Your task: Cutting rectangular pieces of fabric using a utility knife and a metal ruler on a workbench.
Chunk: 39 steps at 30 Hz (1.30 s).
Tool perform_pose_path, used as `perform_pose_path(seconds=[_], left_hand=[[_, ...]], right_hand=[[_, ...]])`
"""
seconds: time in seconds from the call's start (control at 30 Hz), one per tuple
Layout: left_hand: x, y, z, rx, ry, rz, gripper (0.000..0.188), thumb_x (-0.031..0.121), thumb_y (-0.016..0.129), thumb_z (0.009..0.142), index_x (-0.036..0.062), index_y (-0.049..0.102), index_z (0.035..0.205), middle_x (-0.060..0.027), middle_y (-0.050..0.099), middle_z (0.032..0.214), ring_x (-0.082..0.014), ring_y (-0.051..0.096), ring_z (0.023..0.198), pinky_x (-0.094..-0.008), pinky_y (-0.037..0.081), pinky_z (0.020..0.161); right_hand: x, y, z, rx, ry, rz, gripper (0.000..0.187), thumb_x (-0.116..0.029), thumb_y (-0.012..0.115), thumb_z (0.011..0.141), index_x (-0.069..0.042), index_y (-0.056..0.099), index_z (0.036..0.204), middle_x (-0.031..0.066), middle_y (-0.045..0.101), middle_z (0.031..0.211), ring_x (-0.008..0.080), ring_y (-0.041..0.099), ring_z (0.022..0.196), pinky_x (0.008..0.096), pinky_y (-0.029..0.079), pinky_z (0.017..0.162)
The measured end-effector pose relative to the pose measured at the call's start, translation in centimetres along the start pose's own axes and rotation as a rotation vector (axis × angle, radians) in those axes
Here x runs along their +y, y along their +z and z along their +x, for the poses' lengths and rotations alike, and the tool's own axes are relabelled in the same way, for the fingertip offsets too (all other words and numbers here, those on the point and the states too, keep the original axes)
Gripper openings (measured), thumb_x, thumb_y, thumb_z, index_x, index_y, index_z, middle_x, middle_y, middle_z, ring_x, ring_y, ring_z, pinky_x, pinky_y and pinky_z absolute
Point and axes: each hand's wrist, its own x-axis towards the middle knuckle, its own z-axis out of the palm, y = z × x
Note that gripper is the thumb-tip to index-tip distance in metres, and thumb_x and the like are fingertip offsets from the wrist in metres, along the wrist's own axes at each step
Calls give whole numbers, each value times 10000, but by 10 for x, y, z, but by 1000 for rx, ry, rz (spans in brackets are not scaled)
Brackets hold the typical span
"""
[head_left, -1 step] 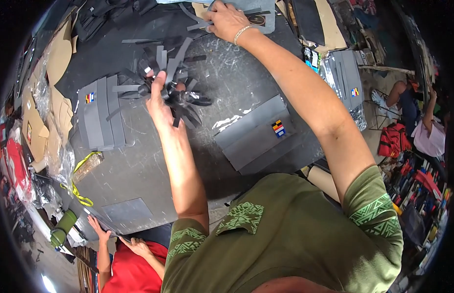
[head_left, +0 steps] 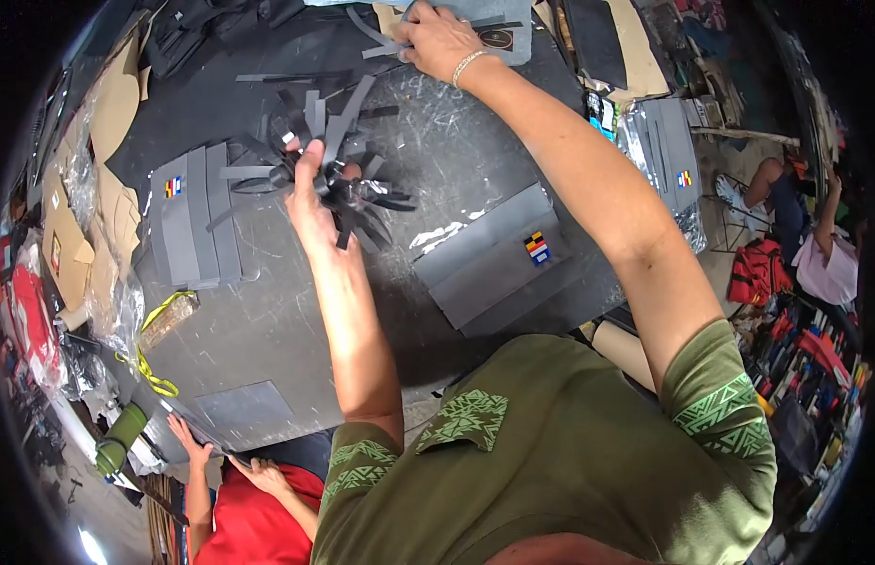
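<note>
A loose bunch of black and grey strips (head_left: 329, 113) fans out from my left hand (head_left: 312, 198), which is closed around its middle above the dark tabletop. Toward the far edge, my right hand (head_left: 439, 42), with a bracelet at the wrist, has its fingers bent down onto a few grey strips (head_left: 370, 31). Beside those fingers lies a grey sheet (head_left: 515, 21) with a dark patch on it. Two grey folded panels with small coloured flag patches lie nearby: the left panel (head_left: 191, 226) left of the bunch, the right panel (head_left: 489, 259) nearer my body.
More grey panels (head_left: 659, 141) in clear plastic lie at the right edge. Brown paper pieces (head_left: 117, 113) and clear wrapping line the left. A yellow strap (head_left: 155, 377) and a thin grey sheet (head_left: 244, 405) lie near left. A person in red (head_left: 259, 513) works at the near-left edge.
My left hand and the strips in it have shifted very slightly to the right. My right hand stays almost in place at the far edge.
</note>
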Motion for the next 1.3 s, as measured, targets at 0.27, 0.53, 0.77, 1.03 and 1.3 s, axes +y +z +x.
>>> perform_pose_path(seconds=[0.27, 0.53, 0.77, 1.03, 1.3], left_hand=[[2, -12, -26, -207, -213, -233, 170, 85, 684, 903, 181, 613, 1023, -65, 647, 867, -144, 527, 602, -258, 405, 504], [17, -11, -54, -278, -217, -248, 125, 122, 721, 874, 180, 645, 954, -8, 631, 849, -98, 464, 571, -224, 372, 495], [10, -2, -123, -265, -275, -150, 214, 135, 735, 851, 177, 625, 1029, -27, 591, 780, -125, 505, 580, -238, 394, 483], [-19, -26, -214, -370, -216, -260, 193, 93, 649, 907, 210, 589, 1048, -4, 612, 852, -112, 539, 653, -239, 412, 505], [-54, -77, -346, -151, -35, -540, 274, 53, 670, 876, 157, 581, 1114, -82, 633, 973, -184, 592, 727, -292, 473, 519]], right_hand=[[22, -14, -3, 343, -102, 128, 167, -169, 563, 935, -38, 611, 1027, 199, 629, 932, 405, 586, 988, 474, 487, 872], [52, -101, -81, 612, 275, 800, 97, -84, 600, 953, -38, 521, 922, -1, 502, 761, 60, 490, 740, 249, 431, 647], [90, -105, -211, 772, 771, 1531, 166, -45, 668, 923, -10, 512, 966, 105, 652, 915, 185, 638, 822, 326, 524, 728], [156, -101, -335, 753, 796, 1754, 125, 0, 609, 951, -51, 496, 934, 122, 675, 1001, 179, 646, 813, 336, 556, 705], [153, -103, -343, 360, 579, 1887, 158, -1, 635, 941, -55, 488, 955, 126, 657, 983, 177, 632, 838, 324, 549, 729]])
